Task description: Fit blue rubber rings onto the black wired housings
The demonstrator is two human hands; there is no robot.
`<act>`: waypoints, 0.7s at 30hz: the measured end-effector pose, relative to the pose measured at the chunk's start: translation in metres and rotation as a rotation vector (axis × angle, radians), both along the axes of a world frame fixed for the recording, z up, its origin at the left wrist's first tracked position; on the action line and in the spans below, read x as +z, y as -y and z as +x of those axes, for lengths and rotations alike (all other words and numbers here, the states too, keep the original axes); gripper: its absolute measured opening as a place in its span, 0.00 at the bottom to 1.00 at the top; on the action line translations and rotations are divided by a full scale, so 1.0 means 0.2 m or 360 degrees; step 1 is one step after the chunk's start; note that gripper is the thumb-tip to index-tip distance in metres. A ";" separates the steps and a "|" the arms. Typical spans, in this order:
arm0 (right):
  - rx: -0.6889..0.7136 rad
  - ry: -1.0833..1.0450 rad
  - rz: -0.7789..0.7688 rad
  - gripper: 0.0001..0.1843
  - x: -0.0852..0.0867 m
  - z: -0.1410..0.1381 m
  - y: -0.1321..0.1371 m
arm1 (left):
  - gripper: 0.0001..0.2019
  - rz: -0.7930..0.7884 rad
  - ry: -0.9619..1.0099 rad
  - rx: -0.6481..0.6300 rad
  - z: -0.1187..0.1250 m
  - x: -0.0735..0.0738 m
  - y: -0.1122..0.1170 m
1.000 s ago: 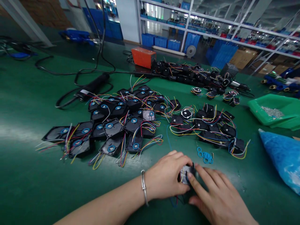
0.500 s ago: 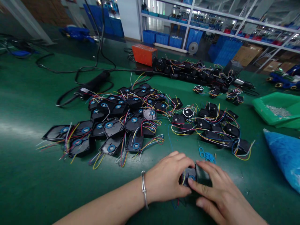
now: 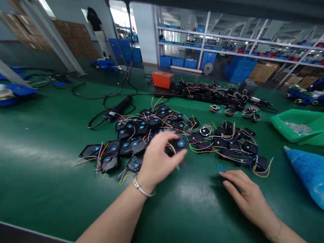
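My left hand [image 3: 159, 155], with a silver bracelet on the wrist, is raised over the green table and grips a small black motor part with a blue ring [image 3: 178, 144] and trailing coloured wires. It hovers at the near edge of the left pile of black parts with blue rings [image 3: 131, 140]. My right hand [image 3: 244, 194] lies low on the table with fingers stretched out, holding nothing. Its fingertips are close to the loose blue rings [image 3: 220, 168]. A second pile of black wired parts [image 3: 233, 145] lies just beyond them.
A green tray [image 3: 278, 126] with small metal pieces and a blue plastic bag [image 3: 307, 172] lie at right. An orange box [image 3: 162, 79], a row of black parts and a black tool with cables [image 3: 118, 108] lie farther back. A person stands far off at upper left.
Both hands held one part together near the table's front. Now my left hand has carried it up and left toward the pile, and my right hand has let go and rests flat.
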State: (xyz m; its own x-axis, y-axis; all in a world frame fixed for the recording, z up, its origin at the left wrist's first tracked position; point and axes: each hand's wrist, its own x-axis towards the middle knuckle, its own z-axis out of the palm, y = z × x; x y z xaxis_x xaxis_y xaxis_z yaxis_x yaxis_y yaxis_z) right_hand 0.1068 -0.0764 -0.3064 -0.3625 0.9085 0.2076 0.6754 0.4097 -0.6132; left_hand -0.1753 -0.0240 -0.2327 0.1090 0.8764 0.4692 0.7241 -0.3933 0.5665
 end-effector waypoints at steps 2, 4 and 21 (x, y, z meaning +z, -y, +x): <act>-0.0034 0.0019 0.0054 0.14 0.00 -0.01 -0.02 | 0.13 0.0207 -0.0097 0.0483 -0.11 0.01 -0.06; -0.0042 0.0058 0.0138 0.16 0.01 -0.04 -0.06 | 0.12 0.0228 -0.0246 0.0771 -0.18 0.00 -0.11; -0.0370 -0.0424 -0.0177 0.24 0.15 -0.33 -0.23 | 0.14 -0.1165 0.1127 -0.0526 0.27 -0.24 0.16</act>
State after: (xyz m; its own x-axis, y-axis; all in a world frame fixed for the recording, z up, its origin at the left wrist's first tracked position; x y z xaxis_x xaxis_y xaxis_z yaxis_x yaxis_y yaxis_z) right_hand 0.0401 -0.0308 -0.2754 -0.0904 0.9826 0.1621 0.5534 0.1849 -0.8121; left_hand -0.1212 -0.0560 -0.2798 0.3014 0.9472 -0.1090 0.0577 0.0960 0.9937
